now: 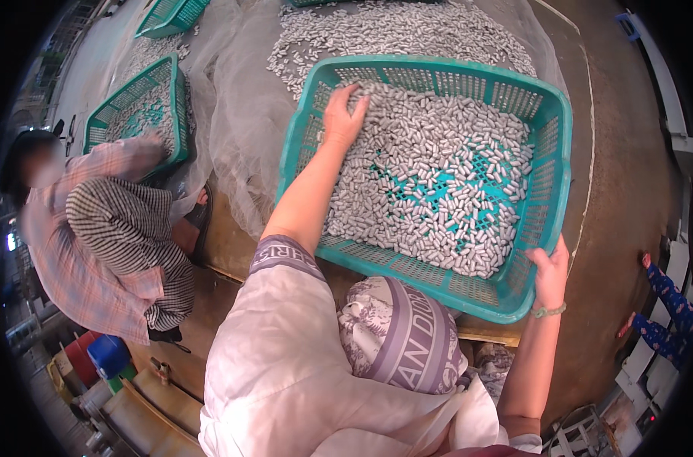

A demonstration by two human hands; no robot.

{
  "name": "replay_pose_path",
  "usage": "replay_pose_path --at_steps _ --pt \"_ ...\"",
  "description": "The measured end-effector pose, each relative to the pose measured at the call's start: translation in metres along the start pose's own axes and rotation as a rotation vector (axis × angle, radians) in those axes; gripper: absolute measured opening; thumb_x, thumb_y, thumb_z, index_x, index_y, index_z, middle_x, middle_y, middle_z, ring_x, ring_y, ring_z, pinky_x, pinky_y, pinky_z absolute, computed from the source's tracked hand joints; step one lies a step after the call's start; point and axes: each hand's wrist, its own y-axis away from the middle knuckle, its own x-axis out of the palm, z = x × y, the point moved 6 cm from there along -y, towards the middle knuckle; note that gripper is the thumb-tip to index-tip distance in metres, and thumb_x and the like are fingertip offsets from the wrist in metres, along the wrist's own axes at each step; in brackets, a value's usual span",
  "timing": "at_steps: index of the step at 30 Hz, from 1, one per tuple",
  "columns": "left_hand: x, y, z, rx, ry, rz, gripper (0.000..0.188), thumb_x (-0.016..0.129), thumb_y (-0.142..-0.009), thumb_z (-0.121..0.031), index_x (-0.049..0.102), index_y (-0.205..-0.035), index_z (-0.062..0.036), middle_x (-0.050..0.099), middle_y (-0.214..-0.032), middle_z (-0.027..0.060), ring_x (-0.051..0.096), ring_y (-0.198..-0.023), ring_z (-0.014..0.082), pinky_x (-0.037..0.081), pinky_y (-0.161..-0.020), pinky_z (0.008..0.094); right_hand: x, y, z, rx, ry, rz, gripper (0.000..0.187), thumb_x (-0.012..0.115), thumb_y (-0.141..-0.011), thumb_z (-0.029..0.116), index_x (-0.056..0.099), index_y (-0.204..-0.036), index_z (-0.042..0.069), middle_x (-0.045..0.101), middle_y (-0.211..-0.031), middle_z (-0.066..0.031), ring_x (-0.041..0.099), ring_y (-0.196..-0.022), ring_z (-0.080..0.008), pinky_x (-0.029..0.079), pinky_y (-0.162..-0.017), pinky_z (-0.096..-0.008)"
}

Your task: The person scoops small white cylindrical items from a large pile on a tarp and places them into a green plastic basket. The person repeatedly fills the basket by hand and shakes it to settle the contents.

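A green plastic basket (548,152) with slotted walls lies tilted in front of me. Small silvery-grey capsule-shaped pieces (407,137) cover much of its floor, heaped most thickly along the left and far sides. Bare green mesh shows through near the middle. My left hand (344,116) reaches inside at the far left corner, thumb and fingers apart, touching the pieces beside the wall. At the near right corner my right hand (550,274) grips the basket's rim, thumb on the inner side and fingers hidden outside.
Beyond the basket, more of these pieces (324,34) lie spread over pale netting (232,129). To the left, a seated person (110,228) reaches into another green basket (180,114). A further basket (167,17) stands behind it. At far right another person's patterned legs (666,320) show.
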Motion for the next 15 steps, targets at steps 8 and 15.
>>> replay_pose_path --at_steps 8,15 --pt "0.066 0.075 -0.053 -0.073 0.412 0.162 0.052 0.069 -0.075 -0.038 0.058 -0.115 -0.0071 0.059 -0.114 0.0171 0.059 -0.103 0.0304 0.044 -0.091 0.0336 0.004 -0.006 0.001 0.021 0.029 0.007 0.047 0.049 -0.068 -0.006 0.052 -0.115 -0.004 0.061 -0.098 -0.0053 0.056 -0.085 -0.0125 0.044 -0.076 -0.0244" --pt "0.093 0.133 -0.187 0.651 0.244 0.71 0.052 0.062 -0.08 -0.034 0.049 -0.129 -0.0227 0.042 -0.138 0.0108 0.036 -0.131 0.0274 0.02 -0.109 0.0514 0.002 0.0 -0.001 0.011 -0.006 -0.004 0.048 0.049 -0.068 -0.006 0.051 -0.116 -0.005 0.059 -0.101 -0.0063 0.056 -0.087 -0.0132 0.044 -0.078 -0.0253"
